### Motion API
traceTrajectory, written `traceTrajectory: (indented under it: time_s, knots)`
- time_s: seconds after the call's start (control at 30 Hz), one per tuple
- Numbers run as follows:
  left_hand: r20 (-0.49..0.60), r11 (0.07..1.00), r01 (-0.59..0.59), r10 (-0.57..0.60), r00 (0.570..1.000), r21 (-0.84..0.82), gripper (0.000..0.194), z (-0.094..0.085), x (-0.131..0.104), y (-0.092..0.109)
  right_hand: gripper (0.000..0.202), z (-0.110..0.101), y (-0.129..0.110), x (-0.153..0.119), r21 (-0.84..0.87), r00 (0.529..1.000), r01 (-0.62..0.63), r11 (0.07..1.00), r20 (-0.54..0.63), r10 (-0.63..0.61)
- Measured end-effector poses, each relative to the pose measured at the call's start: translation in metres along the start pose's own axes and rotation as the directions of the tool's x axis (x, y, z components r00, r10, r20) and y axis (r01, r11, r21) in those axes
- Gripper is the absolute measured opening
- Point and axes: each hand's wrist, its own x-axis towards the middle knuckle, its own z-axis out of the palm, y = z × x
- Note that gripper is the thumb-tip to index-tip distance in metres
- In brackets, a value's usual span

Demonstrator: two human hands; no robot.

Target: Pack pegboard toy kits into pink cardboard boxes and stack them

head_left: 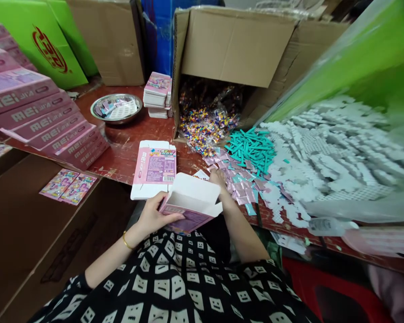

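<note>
My left hand grips a pink and purple cardboard box near my lap, its white flaps standing open. Beyond the box, my right hand reaches to the near edge of a spread of small pink and teal packets. Its fingers are partly hidden, so I cannot make out what they touch. A printed white sheet shows just behind the box flap. To the left lies a stack of flattened pink boxes on the red table.
Teal sticks and white perforated pieces are heaped on the right. A tipped carton holds bags of colourful beads. A metal bowl, stacked cards and piled pink boxes stand left. A clear bottle lies right.
</note>
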Motion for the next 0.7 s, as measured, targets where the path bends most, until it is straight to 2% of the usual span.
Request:
traceTrajectory:
  time_s: [0.13,0.27,0.47,0.57,0.63,0.7]
  knots:
    - [-0.084,0.994,0.094,-0.099,0.992,-0.056,0.045,-0.010,-0.001,-0.012,0.040,0.005,0.005,0.022,-0.049,0.995,-0.024,0.999,0.096,0.029]
    - [-0.136,0.983,0.164,-0.174,0.975,-0.083,0.044,-0.018,-0.001,-0.019,0.016,0.000,0.013,0.033,-0.014,0.995,0.041,0.999,0.093,-0.039]
    - [-0.128,0.957,0.263,-0.278,0.952,-0.118,0.044,-0.022,0.001,-0.032,0.013,-0.003,0.029,0.037,0.139,0.988,0.148,0.979,0.035,-0.154]
    - [-0.127,0.941,0.312,-0.328,0.936,-0.132,0.044,-0.019,0.002,-0.038,0.010,0.001,0.037,0.031,0.273,0.983,0.183,0.944,-0.059,-0.173]
    - [-0.140,0.925,0.350,-0.370,0.918,-0.148,0.042,-0.019,0.002,-0.040,0.011,0.002,0.042,0.030,0.379,0.978,0.191,0.905,-0.153,-0.142]
    - [-0.151,0.902,0.394,-0.421,0.895,-0.179,0.043,-0.020,0.002,-0.041,0.018,-0.003,0.044,0.040,0.488,0.969,0.169,0.856,-0.240,-0.055]
